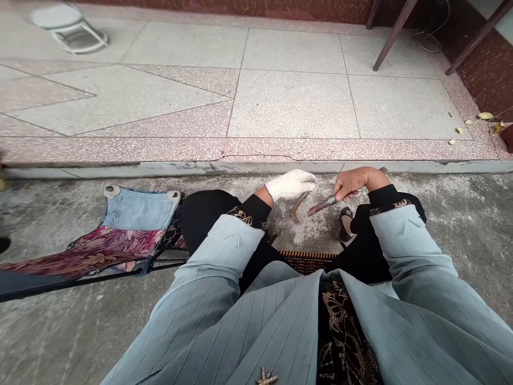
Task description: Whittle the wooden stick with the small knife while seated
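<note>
My left hand (294, 184), in a white knit glove, is closed with its fingers bent down. A curved brown stick-like piece (295, 209) hangs below those fingers, its upper end pinched in them. Bare and closed, my right hand (352, 183) grips a wooden-handled tool (321, 205). The reddish-brown handle points down and left, with a grey band round it near my fingers. A grey end of the tool shows beyond the back of the hand; its shape is hard to make out. The two held things are close together but apart.
A low concrete step (180, 170) runs across in front, with tiled floor (292, 107) above. A folding chair of denim and flowered cloth (136, 214) stands at left. Farther off are a white stool (72, 27) and wooden legs (395, 35). A woven seat edge (306, 261) shows beneath me.
</note>
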Demonstrator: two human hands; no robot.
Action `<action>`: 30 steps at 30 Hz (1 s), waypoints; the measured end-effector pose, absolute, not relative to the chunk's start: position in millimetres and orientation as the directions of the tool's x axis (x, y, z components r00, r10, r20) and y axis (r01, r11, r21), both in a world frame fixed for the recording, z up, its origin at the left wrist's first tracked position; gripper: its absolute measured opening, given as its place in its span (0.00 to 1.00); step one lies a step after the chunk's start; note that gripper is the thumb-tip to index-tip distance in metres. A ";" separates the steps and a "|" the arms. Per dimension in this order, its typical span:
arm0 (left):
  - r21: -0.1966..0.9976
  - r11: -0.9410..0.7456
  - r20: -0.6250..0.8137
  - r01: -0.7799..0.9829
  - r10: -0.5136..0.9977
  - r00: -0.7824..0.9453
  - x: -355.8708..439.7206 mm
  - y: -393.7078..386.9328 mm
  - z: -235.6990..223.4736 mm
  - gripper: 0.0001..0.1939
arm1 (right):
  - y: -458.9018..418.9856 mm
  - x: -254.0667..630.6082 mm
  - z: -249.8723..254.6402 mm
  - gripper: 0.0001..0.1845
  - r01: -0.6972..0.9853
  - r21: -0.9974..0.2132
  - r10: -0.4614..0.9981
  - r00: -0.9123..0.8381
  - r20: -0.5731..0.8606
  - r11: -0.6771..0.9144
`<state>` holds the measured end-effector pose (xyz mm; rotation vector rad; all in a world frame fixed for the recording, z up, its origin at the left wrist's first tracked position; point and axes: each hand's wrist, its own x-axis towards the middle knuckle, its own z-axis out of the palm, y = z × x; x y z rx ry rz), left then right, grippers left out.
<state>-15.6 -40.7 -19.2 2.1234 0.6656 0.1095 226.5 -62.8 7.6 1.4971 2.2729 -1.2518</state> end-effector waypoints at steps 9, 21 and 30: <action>0.975 -0.113 -0.090 0.191 0.584 0.807 -18.3 -39.4 -22.3 0.10 | -70.9 238.7 22.9 0.18 0.079 -0.980 0.830 -0.522 -0.197 -0.183; 0.888 -0.337 -0.070 0.312 0.572 0.817 -17.7 -45.5 -13.6 0.12 | -55.1 218.9 5.7 0.18 0.428 -0.894 0.991 0.058 -0.122 -0.135; 0.776 -0.461 -0.123 0.431 0.559 0.820 -15.0 -47.8 -15.9 0.12 | -62.5 219.9 -1.9 0.16 0.946 -0.316 0.813 -0.238 -0.531 0.070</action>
